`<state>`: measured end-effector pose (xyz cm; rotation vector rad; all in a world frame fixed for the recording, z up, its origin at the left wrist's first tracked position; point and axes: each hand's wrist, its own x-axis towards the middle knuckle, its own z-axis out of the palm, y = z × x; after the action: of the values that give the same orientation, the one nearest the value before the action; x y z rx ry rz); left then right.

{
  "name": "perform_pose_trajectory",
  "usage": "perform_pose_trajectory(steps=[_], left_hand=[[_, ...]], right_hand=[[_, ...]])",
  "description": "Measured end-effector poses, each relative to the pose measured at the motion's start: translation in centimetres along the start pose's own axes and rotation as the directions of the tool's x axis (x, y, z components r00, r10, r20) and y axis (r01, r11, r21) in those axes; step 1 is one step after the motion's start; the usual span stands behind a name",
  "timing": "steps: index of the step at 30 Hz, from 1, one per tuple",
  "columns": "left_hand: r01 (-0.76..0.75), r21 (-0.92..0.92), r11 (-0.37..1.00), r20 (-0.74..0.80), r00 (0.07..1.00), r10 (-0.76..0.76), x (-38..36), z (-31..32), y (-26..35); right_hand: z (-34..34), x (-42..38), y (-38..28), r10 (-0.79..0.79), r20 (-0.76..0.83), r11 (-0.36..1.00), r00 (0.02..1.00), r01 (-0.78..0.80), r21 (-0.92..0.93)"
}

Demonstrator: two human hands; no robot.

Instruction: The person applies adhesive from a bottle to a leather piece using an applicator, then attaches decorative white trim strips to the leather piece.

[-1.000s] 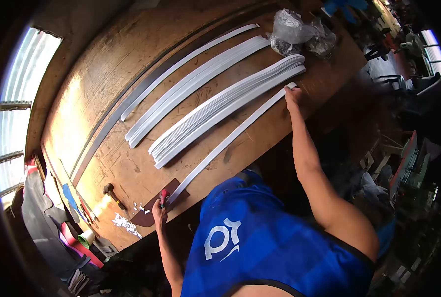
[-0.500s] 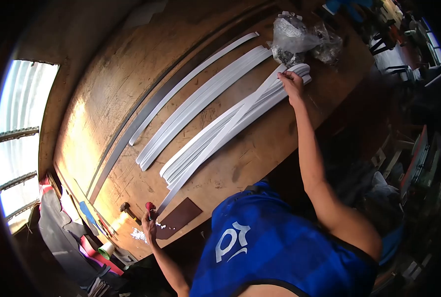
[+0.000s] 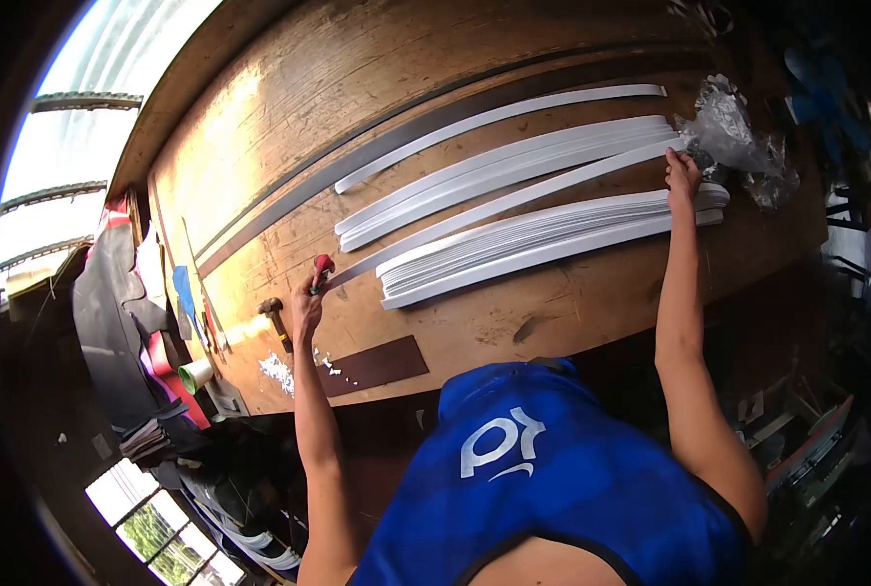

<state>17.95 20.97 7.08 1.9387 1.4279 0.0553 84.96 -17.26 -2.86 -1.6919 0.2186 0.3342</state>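
A long white strip (image 3: 552, 184) stretches across the table between my two hands. My right hand (image 3: 682, 176) pinches its right end beside the clear plastic bag. My left hand (image 3: 306, 305) is closed around a small tool with a red part (image 3: 323, 264) and is at the strip's left end. Whether those fingers also grip the strip is hard to see. Just below the strip lies a thick stack of white strips (image 3: 543, 237). Above it is a smaller bundle of white strips (image 3: 504, 176), with a single white strip (image 3: 504, 125) farther back.
A hammer (image 3: 276, 322) lies near my left forearm. White scraps (image 3: 277, 373) lie beside a dark brown rectangular sheet (image 3: 377, 366) at the table's front edge. The crumpled plastic bag (image 3: 728, 127) sits at the right. A green cup (image 3: 196, 375) is at the lower left.
The strip has been shifted from across the thick stack toward the back, into the gap before the smaller bundle. Both hands moved back with it, and the view has turned.
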Motion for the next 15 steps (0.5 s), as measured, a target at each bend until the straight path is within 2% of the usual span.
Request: perform_pose_trajectory(steps=[3, 5, 8, 9, 11, 13, 15], left_hand=[[-0.034, -0.131, 0.991, -0.070, 0.997, 0.025, 1.2, 2.0, 0.3], [-0.037, -0.137, 0.990, -0.077, 0.997, 0.027, 2.6, 3.1, -0.4], [-0.020, -0.105, 0.994, -0.104, 0.995, 0.009, 3.0, 3.6, 2.5], [-0.010, -0.116, 0.993, -0.116, 0.993, -0.004, 3.9, 3.8, 1.8], [-0.027, -0.110, 0.994, -0.128, 0.992, 0.013, 5.7, 5.2, -0.5], [-0.060, -0.171, 0.983, -0.165, 0.986, 0.031, 6.6, 6.3, -1.4], [-0.115, -0.139, 0.984, -0.207, 0.975, 0.085, 7.0, 7.0, -2.1]], right_hand=[[-0.7, 0.7, 0.0, -0.055, -0.089, 0.997, 0.995, 0.060, 0.055], [-1.0, 1.4, 0.1, -0.046, -0.095, 0.993, 0.994, 0.056, 0.108], [-1.1, 2.5, 0.2, -0.054, -0.122, 0.994, 0.991, 0.065, 0.089], [-0.9, 2.6, 0.1, -0.050, -0.153, 0.993, 0.987, 0.066, 0.102], [-0.8, 3.5, 0.1, -0.043, -0.175, 0.995, 0.984, 0.058, 0.083], [-1.2, 4.4, 0.5, -0.013, -0.125, 0.998, 0.992, 0.020, 0.054], [-1.2, 4.5, 0.7, -0.019, -0.118, 0.999, 0.993, 0.014, -0.041]])
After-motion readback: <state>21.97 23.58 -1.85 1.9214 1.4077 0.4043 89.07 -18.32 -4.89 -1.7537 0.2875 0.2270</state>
